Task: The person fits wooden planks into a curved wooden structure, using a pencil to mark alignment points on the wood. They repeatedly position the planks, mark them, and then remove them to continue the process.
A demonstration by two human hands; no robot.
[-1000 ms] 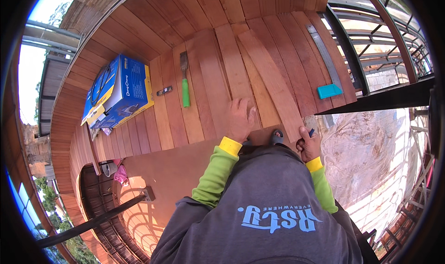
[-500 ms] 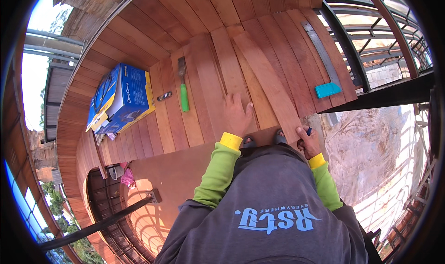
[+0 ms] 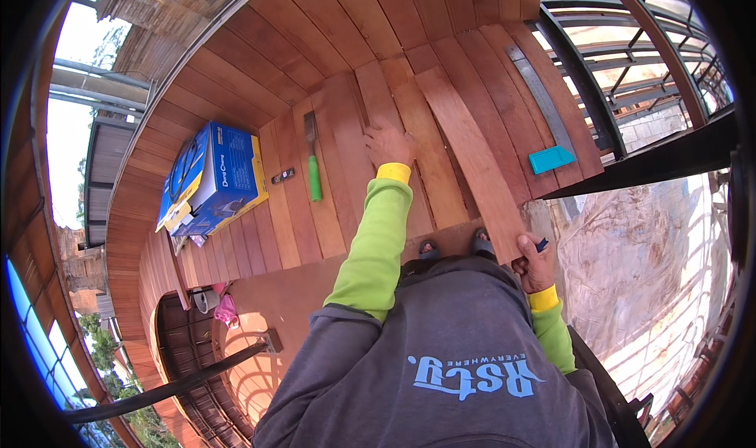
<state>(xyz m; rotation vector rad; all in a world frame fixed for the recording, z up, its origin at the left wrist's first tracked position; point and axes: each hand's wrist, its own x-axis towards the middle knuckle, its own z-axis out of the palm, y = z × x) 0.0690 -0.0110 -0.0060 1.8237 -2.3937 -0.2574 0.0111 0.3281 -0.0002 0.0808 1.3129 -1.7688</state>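
My right hand (image 3: 535,268) grips the near end of a loose reddish wooden plank (image 3: 468,152). A small dark blue object, too little shown to name, sticks out from the same hand. The plank slants away across the fitted boards. My left hand (image 3: 387,145) is open, reaching forward with its fingers lying on a narrow board (image 3: 376,94). To its right is a lighter orange-brown board (image 3: 431,164). Left of that hand lies a chisel (image 3: 313,168) with a green handle, its blade pointing away.
A try square (image 3: 550,158) with a turquoise stock lies at the right. At the left stand a blue and yellow box (image 3: 224,172) and, nearer the chisel, a small dark tool (image 3: 283,175). Black metal framing (image 3: 583,78) borders the boards at the right.
My left hand has slid forward and slightly left along the boards. My right hand has drawn the loose plank a little toward me. The view has shifted slightly.
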